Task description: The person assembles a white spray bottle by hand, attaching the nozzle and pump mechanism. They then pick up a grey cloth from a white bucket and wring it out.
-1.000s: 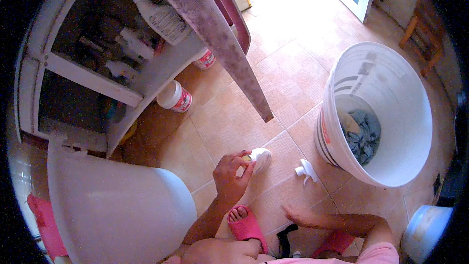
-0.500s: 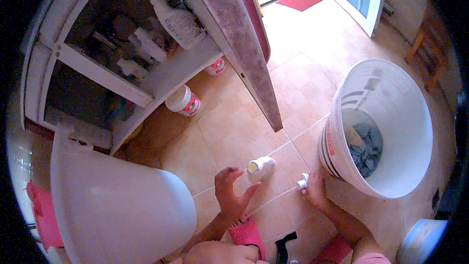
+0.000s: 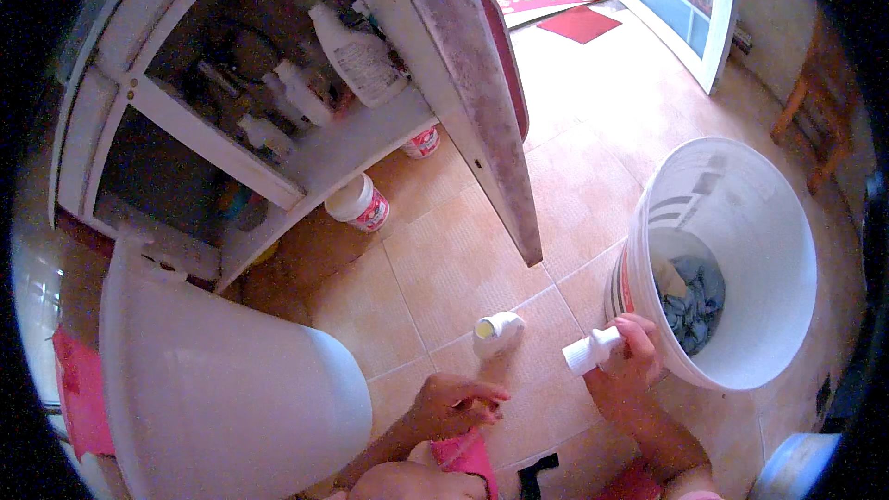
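My right hand [image 3: 632,361] grips a white plastic bottle top [image 3: 593,349] with a ribbed collar, held in front of the large white bucket. Lower and to the left, my left hand [image 3: 460,405] is empty, its fingers loosely bent and apart. Beyond the left hand, a small white bottle [image 3: 501,325] stands uncapped on the tiled floor, its round mouth showing a yellowish inside. Neither hand touches it.
To the right, the tall white bucket [image 3: 773,250] holds dark cloth [image 3: 694,306] in liquid. A pale tub [image 3: 231,361] fills the lower left. Above it, an open cabinet [image 3: 343,143] holds bottles; its door [image 3: 500,167] juts out. A small lidded bucket [image 3: 358,204] sits below.
My right hand has lifted and turned the bottle top, so its ribbed collar shows more. My left hand has drawn back from the bottle, toward me.
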Demonstrator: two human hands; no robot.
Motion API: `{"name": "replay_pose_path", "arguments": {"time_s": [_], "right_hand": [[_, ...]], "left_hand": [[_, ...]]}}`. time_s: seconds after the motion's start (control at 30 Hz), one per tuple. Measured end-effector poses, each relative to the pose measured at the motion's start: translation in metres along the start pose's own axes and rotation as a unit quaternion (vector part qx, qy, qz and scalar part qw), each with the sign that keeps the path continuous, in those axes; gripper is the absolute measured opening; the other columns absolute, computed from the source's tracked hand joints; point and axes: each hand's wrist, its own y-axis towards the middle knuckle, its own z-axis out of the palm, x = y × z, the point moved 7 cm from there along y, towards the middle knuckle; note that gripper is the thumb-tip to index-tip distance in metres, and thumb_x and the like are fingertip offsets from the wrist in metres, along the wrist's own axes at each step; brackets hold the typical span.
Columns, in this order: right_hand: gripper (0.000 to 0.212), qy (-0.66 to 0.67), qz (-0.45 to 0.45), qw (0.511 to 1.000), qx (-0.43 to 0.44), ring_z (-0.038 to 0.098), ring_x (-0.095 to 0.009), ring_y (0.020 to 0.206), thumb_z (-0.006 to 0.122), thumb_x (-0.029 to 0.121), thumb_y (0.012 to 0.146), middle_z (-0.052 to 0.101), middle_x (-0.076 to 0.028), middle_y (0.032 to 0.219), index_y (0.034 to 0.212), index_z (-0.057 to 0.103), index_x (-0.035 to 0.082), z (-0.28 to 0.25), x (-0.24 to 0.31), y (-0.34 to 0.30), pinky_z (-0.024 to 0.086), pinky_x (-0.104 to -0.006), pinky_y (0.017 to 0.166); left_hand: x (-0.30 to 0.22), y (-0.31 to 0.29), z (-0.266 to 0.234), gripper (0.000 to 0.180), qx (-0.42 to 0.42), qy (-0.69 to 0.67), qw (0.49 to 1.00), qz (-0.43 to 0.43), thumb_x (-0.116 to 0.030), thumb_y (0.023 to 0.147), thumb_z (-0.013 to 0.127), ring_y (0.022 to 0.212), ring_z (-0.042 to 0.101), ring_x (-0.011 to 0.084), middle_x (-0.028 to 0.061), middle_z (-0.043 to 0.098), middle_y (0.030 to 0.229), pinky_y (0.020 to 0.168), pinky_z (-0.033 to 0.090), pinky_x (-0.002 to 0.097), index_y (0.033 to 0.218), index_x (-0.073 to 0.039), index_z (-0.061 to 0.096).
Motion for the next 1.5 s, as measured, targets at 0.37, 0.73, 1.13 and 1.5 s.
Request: {"name": "replay_pose_path", "arguments": {"time_s": [0.37,0.73,1.13,1.5], "right_hand": [[0.041,-0.137,-0.100,0.969,-0.178,0.046,-0.025,0.089,0.071,0.011,0.073,0.054,-0.010,0.098,0.110,0.054,0.010,-0.045,0.085,0.081,0.037,-0.0347,0.074],[0.043,-0.195,-0.215,0.948,-0.131,0.039,-0.019,0.085,0.068,0.004,0.073,0.051,-0.003,0.106,0.109,0.059,0.025,-0.025,0.129,0.109,0.031,-0.0280,0.067],[0.041,-0.179,-0.226,0.953,-0.092,0.041,-0.019,0.084,0.067,0.016,0.071,0.051,-0.003,0.105,0.111,0.061,0.022,-0.006,0.122,0.104,0.034,-0.0287,0.070],[0.045,-0.155,-0.237,0.944,0.173,0.043,-0.019,0.083,0.059,0.023,0.068,0.049,-0.002,0.100,0.113,0.059,0.025,0.093,0.070,0.040,0.041,-0.0308,0.072]], "left_hand": [[-0.053,0.038,-0.062,0.015,-0.152,0.033,0.988,0.008,-0.009,0.084,0.059,0.060,0.061,0.0097,0.0074,0.067,0.083,0.051,0.049,0.0223,0.099,-0.004,0.060],[-0.045,0.046,-0.070,0.013,-0.207,-0.005,0.978,0.020,-0.002,0.090,0.046,0.067,0.064,0.0156,0.0111,0.064,0.081,0.061,0.054,0.0278,0.101,0.002,0.051],[-0.009,0.043,-0.053,0.010,-0.192,0.026,0.981,-0.034,-0.009,0.087,0.052,0.065,0.065,0.0165,0.0113,0.064,0.083,0.060,0.052,0.0305,0.093,-0.001,0.054],[0.055,0.018,-0.021,0.042,-0.227,0.238,0.944,-0.025,-0.029,0.073,0.070,0.085,0.056,0.0312,0.0156,0.055,0.106,0.073,0.046,0.0397,0.102,-0.004,0.054]]}}
